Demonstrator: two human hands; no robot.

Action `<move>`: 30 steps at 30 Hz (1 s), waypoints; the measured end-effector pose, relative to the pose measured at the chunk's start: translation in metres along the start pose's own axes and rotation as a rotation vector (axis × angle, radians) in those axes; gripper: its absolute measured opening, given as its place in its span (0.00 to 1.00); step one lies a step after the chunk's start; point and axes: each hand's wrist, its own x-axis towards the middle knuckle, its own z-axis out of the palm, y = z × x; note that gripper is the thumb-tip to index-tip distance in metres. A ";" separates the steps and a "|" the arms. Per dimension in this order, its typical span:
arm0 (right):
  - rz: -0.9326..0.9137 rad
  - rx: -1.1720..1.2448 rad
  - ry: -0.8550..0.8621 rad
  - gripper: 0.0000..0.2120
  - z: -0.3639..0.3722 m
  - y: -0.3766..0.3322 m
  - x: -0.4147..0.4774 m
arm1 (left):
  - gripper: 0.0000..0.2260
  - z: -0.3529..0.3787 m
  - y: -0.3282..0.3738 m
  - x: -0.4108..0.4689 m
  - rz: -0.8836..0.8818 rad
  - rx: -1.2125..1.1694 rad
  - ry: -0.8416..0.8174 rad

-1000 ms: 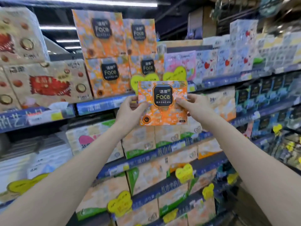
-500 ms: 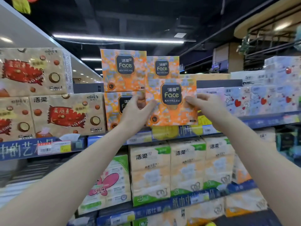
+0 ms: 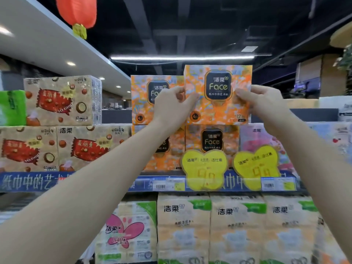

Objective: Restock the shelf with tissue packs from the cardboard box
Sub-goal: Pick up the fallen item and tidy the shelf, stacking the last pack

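An orange "Face" tissue pack (image 3: 219, 96) is held up at the top of the shelf, its lower edge level with the top of another orange pack (image 3: 211, 143) below it. My left hand (image 3: 171, 107) grips its left edge and my right hand (image 3: 261, 103) grips its right edge, fingers curled over the front. A matching orange pack (image 3: 146, 100) stands just to its left, partly hidden by my left hand. The cardboard box is out of view.
The blue shelf rail (image 3: 162, 182) carries two yellow butterfly price tags (image 3: 204, 168). Beige and red tissue packs (image 3: 61, 100) fill the left of the top shelf, pink floral packs (image 3: 266, 138) the right. White and orange packs (image 3: 236, 225) sit on the shelf below. A red lantern (image 3: 76, 12) hangs overhead.
Both hands have lifted the orange pack from the lower shelf level up to the top of the stack. The camera has tilted upward with it.
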 end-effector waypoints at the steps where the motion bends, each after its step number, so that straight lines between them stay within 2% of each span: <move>1: -0.004 0.004 -0.008 0.05 0.001 0.002 0.004 | 0.14 0.002 0.004 0.002 -0.012 0.002 0.010; 6: 0.002 0.037 -0.017 0.03 0.001 0.015 0.022 | 0.19 0.018 0.006 0.011 -0.088 0.003 0.128; 9: 0.006 0.048 -0.016 0.04 0.001 0.021 0.031 | 0.16 0.024 0.007 0.012 -0.132 0.008 0.190; 13: -0.012 0.076 -0.045 0.03 0.000 0.024 0.037 | 0.18 0.032 0.009 0.013 -0.141 0.051 0.234; 17: -0.039 0.027 -0.020 0.03 0.004 0.036 0.040 | 0.14 0.039 0.010 0.012 -0.149 0.088 0.236; 24: -0.017 0.035 -0.002 0.09 0.013 0.053 0.041 | 0.15 0.048 0.005 0.012 -0.136 0.124 0.249; 30: -0.030 -0.019 0.014 0.10 0.016 0.058 0.043 | 0.13 0.058 -0.006 0.006 -0.062 0.244 0.199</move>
